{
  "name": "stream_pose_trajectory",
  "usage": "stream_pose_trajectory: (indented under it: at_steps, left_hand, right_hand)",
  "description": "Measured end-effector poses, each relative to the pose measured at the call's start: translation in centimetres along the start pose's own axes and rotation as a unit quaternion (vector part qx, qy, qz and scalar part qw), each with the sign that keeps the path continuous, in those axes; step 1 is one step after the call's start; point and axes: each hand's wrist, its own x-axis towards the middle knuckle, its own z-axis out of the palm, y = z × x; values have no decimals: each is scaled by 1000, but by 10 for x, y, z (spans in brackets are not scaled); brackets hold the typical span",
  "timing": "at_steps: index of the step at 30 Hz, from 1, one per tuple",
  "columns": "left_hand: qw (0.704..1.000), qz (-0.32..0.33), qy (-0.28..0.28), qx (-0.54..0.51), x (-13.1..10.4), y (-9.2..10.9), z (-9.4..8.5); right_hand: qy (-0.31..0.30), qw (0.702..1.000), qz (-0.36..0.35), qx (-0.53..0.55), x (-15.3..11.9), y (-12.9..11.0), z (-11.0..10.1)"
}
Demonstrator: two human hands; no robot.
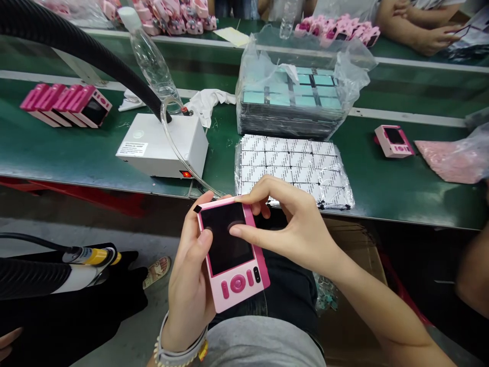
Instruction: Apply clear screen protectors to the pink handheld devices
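At the frame's lower centre, the left hand (189, 272) wraps round the pink gadget (234, 259), thumb at the edge of its screen (225, 247). The right hand (301, 224) arches half open, index finger at the top edge, thumb over the screen, any grip unclear; light, even fingertip pressure should serve best.

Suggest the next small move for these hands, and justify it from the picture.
Perhaps the right hand should press lightly along the top edge of the pink handheld device: that hand's index fingertip is at this edge, while the left hand supports the device.
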Motion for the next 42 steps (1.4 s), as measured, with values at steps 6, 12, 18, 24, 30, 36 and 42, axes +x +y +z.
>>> stream_pose_trajectory:
  at_steps: [6,12,18,24,30,36,42]
  left_hand:
    - [1000,7,9,23,1,0,-4]
    - [999,37,20,12,-1,-2,-5]
    - [1000,27,0,-7,-3,-1,-5]
    - [1000,11,5,17,-3,1,-5]
    - [1000,-1,2,16,-2,2,-4]
    - [1000,0,1,13,-1,1,-5]
    - [1000,15,-1,7,-3,0,-1]
  right_hand:
    - [-2,1000,-11,-14,0,-3,-3]
    - [-3,1000,-7,-31,-2,-7,-5]
    - [6,999,-10,-35,-3,-11,-2]
    - [19,999,-4,-44,-4,-8,2]
    - [12,999,-2,-36,-2,-8,-2]
    - [17,999,-5,-45,-3,-9,-3]
    - [48,998,-13,-40,-3,-7,6]
